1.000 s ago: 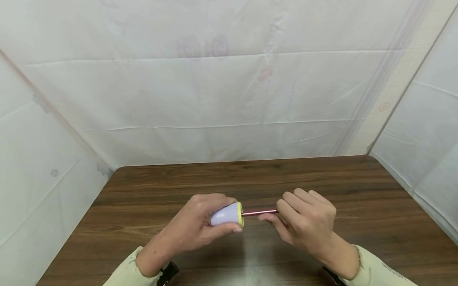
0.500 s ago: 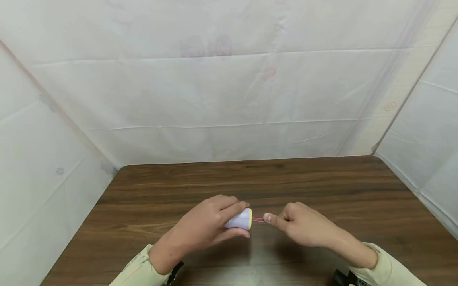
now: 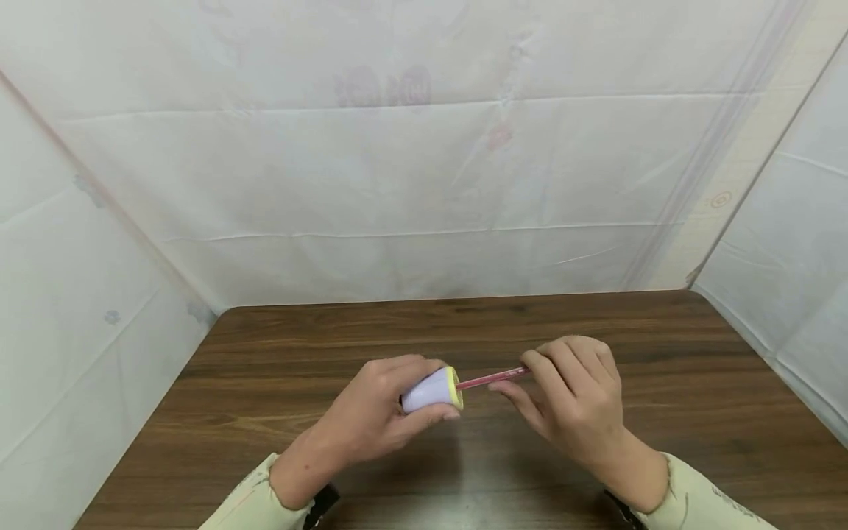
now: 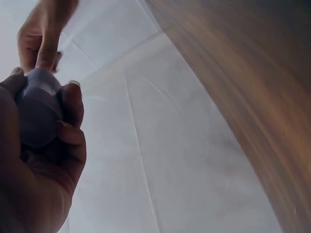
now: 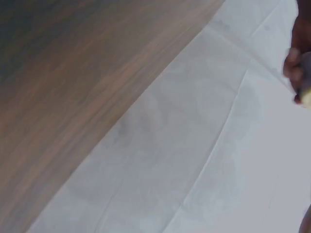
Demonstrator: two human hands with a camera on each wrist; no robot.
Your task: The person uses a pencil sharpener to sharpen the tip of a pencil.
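My left hand grips a lavender pencil sharpener with a yellow rim, thumb along the near side and fingers over the far side. A pinkish-red pencil runs into its rimmed end, tilted slightly up to the right. The other end of the pencil is pinched between the thumb and bent fingers of my right hand. In the left wrist view, fingers wrap the sharpener, and my right hand appears just beyond it. The right wrist view catches part of the sharpener at its right edge.
Both hands are over a dark brown wooden table with rounded far corners. White sheeting hangs behind it and along both sides. Pale sleeves and dark wrist straps sit at the near edge of the view.
My right hand has rolled over along the pencil and back, rising again with its knuckles upward. The left hand has shifted slightly right, still holding the sharpener; the pencil now slants more.
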